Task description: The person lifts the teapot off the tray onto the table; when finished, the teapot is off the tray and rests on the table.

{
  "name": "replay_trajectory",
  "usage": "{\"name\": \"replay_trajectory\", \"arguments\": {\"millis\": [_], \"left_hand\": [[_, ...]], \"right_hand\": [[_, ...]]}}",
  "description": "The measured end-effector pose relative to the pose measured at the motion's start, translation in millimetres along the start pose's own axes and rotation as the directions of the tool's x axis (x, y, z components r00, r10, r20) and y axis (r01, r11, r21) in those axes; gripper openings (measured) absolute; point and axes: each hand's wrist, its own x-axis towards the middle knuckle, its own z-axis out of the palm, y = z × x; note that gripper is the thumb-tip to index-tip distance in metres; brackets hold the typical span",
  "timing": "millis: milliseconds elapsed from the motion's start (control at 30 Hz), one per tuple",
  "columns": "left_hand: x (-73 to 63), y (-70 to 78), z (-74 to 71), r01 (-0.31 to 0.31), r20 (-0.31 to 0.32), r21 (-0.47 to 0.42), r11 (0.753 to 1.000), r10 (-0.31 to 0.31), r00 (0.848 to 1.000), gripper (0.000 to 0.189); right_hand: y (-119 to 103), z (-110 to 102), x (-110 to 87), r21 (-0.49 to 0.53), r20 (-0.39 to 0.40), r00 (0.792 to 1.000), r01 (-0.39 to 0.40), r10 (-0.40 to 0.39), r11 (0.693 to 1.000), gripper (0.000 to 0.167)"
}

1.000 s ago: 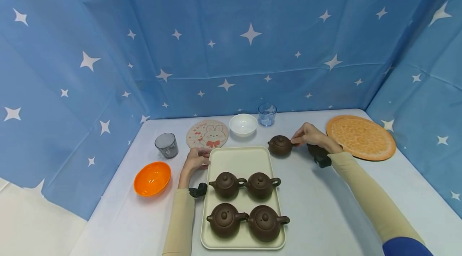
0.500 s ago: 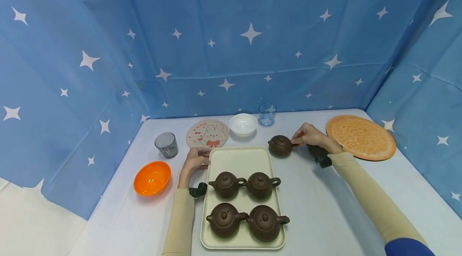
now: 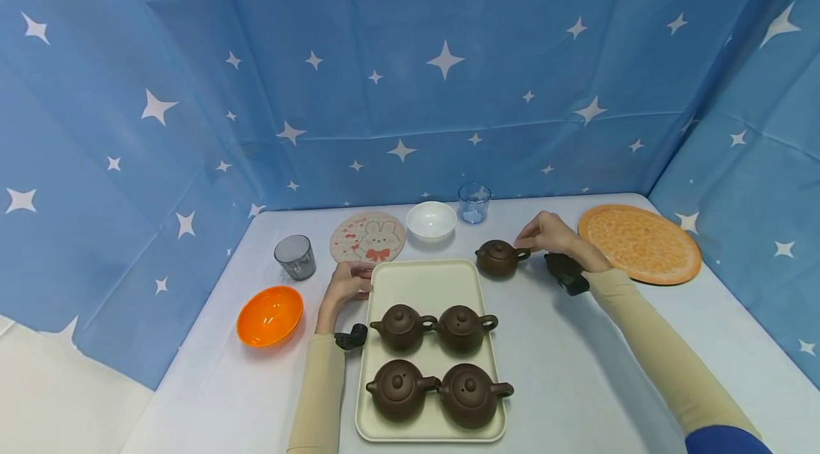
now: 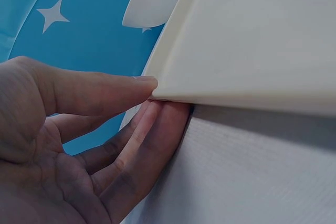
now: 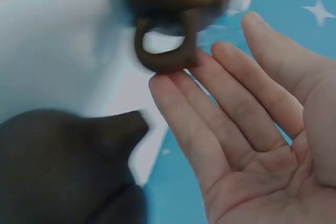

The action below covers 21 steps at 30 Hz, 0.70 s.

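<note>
My left hand (image 3: pixel 347 286) pinches the cream tray (image 3: pixel 426 277) at its left edge. In the left wrist view the thumb (image 4: pixel 113 90) lies on the rim and the other fingers are beneath it. Several dark brown teapots stand on the tray, one being the front right teapot (image 3: pixel 470 397). Past the tray's far right corner, a small brown teapot (image 3: pixel 497 259) sits on the table. My right hand (image 3: pixel 552 235) is at its handle (image 5: pixel 168 62), fingers extended and fingertips at the handle's underside, thumb apart. Another dark teapot (image 5: pixel 58 166) is partly hidden by the right wrist in the head view.
An orange bowl (image 3: pixel 270 317) and a grey glass cup (image 3: pixel 296 257) are to the left. Behind the tray are a rabbit-print round mat (image 3: pixel 368 237), a white bowl (image 3: pixel 432 221) and a blue glass (image 3: pixel 474 203). A round orange-brown mat (image 3: pixel 640 243) lies at the right.
My right hand has let go of the small teapot's handle and shifted slightly up, so the handle now shows. The left hand and the tray stay where they were.
</note>
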Motion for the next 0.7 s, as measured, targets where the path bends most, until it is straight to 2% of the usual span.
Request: {"name": "replay_trajectory", "arguments": {"millis": [133,300,533,700], "left_hand": [[0.5,-0.1,-0.1,0.003,-0.002,0.005,1.000,-0.003,1.000,0.046],[0.4,1.8,-0.4,0.008,-0.009,0.013,1.000,-0.008,1.000,0.047],[0.8,1.1,-0.6,0.008,-0.003,0.011,1.000,-0.008,1.000,0.046],[0.6,1.7,0.0,0.023,-0.011,0.010,1.000,-0.023,1.000,0.046]], "right_hand": [[-15.0,-6.0,-2.1,0.007,-0.035,0.999,0.017,-0.016,1.000,0.022],[-35.8,-5.4,-8.5,0.098,-0.011,0.999,0.039,-0.038,0.994,0.026],[-48.5,17.3,-22.7,0.192,0.075,0.991,0.090,-0.107,0.977,0.027],[-53.0,38.8,-33.9,0.227,0.148,0.976,0.126,-0.162,0.966,0.026]]}}
